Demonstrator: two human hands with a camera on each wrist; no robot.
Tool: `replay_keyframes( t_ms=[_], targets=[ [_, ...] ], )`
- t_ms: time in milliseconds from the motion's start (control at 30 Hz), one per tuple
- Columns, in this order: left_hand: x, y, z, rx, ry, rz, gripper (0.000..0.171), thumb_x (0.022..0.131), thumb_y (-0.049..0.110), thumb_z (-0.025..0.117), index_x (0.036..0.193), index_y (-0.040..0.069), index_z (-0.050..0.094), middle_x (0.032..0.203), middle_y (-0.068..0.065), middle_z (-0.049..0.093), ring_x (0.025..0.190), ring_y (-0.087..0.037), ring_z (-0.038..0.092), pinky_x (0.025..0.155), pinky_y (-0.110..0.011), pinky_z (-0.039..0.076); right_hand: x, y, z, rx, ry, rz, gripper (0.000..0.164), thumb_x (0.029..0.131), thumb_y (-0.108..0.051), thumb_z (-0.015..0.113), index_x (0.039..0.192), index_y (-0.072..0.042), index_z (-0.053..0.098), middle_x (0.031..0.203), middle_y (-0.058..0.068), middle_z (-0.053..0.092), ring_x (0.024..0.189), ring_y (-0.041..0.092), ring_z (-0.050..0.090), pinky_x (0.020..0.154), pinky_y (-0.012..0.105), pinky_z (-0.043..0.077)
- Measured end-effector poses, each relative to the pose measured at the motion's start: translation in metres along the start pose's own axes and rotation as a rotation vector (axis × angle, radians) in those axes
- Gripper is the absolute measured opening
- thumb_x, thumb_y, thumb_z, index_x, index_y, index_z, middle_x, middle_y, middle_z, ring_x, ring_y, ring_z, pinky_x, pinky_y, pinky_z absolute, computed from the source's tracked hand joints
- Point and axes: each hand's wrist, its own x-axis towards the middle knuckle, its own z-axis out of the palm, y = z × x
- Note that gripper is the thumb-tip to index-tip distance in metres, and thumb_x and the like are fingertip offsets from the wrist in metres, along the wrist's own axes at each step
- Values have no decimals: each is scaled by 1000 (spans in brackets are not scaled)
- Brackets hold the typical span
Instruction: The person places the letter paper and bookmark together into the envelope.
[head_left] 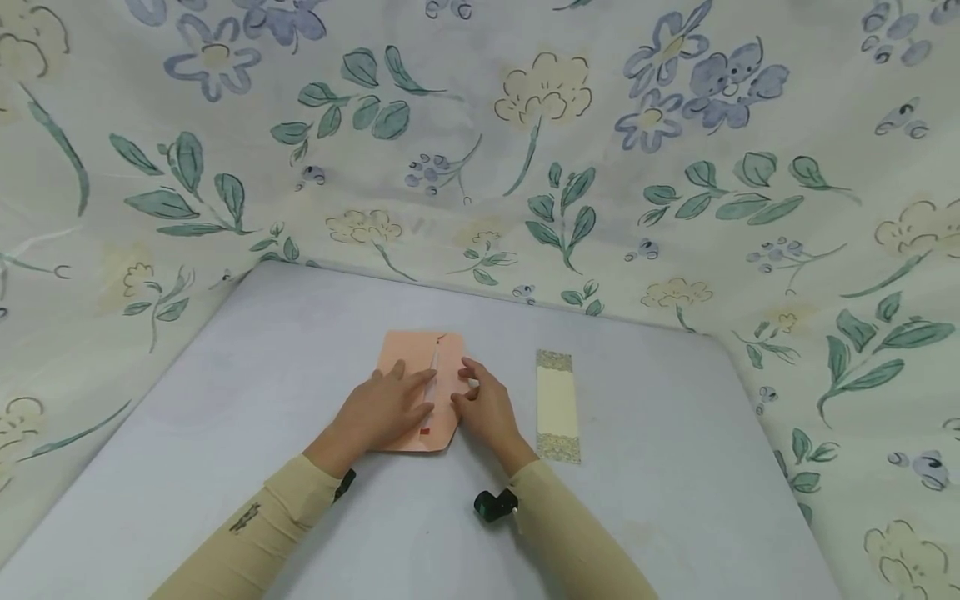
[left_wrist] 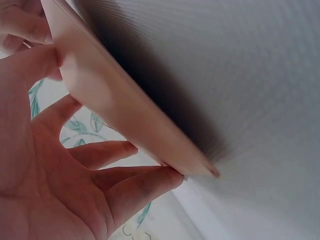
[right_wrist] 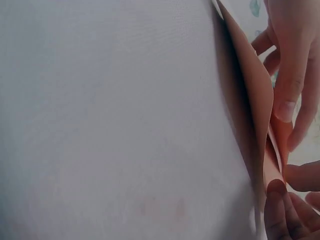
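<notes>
A peach paper envelope lies on the table with a long slit down its right part. White shows inside the slit, and a small red patch sits near its lower end. My left hand rests across the envelope's left side, fingers spread and fingertips at the slit; the left wrist view has these fingers along the envelope's edge. At the right edge, my right hand pinches the paper between thumb and fingers. From the right wrist, the envelope appears bowed, its layers parted near the pinch.
A cream card strip with glittery gold bands at both ends lies to the right of the envelope. The white table is backed by a floral curtain. A dark device is worn at the right wrist.
</notes>
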Motion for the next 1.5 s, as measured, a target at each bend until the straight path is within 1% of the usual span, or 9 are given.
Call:
replay_keyframes(
  t_ms=[100, 300, 467, 567, 900, 1267, 1500],
  targets=[
    [0, -1, 1, -13, 0, -5, 58, 98, 44, 64, 149, 18, 54, 147, -36, 45, 120, -65, 51, 93, -66, 49, -1, 4, -4, -17, 18, -1, 62, 92, -5, 73, 149, -8, 50, 131, 9, 66, 79, 9, 65, 65, 22, 53],
    [0, -3, 2, -34, 11, 5, 58, 98, 43, 63, 149, 18, 54, 147, -37, 44, 121, -66, 49, 94, -67, 48, -4, 14, -14, -65, 63, 12, 61, 92, -7, 74, 147, -7, 51, 129, 9, 67, 80, 12, 66, 67, 25, 53],
    [0, -2, 2, -46, 17, 13, 57, 98, 42, 63, 148, 17, 54, 146, -37, 45, 121, -67, 49, 94, -67, 48, -6, 19, -22, -121, 98, 62, 60, 91, -10, 75, 146, -7, 52, 127, 10, 68, 81, 14, 67, 68, 27, 54],
    [0, -2, 2, -47, 8, 8, 57, 98, 41, 63, 149, 17, 54, 147, -37, 44, 121, -67, 48, 95, -68, 47, -8, 21, -26, -142, 110, 87, 60, 90, -11, 76, 145, -7, 52, 127, 10, 68, 82, 15, 67, 70, 29, 55],
    [0, -1, 0, -57, -21, -14, 57, 98, 41, 63, 150, 17, 53, 149, -37, 42, 124, -67, 46, 97, -67, 46, -12, 26, -39, -170, 146, 125, 59, 91, -12, 75, 146, -8, 53, 126, 10, 68, 82, 15, 66, 71, 31, 55],
    [1, -2, 3, -70, -9, 8, 57, 98, 40, 63, 150, 16, 52, 148, -38, 42, 124, -66, 46, 101, -67, 43, -18, 39, -57, -210, 190, 140, 60, 92, -14, 75, 147, -8, 52, 126, 8, 68, 82, 14, 64, 70, 32, 53],
    [0, -2, 2, -84, -5, 14, 57, 98, 39, 64, 149, 16, 53, 148, -39, 41, 125, -66, 45, 101, -68, 41, -20, 51, -67, -200, 213, 139, 60, 93, -14, 74, 148, -9, 51, 127, 8, 68, 82, 15, 65, 68, 32, 52]
  ],
)
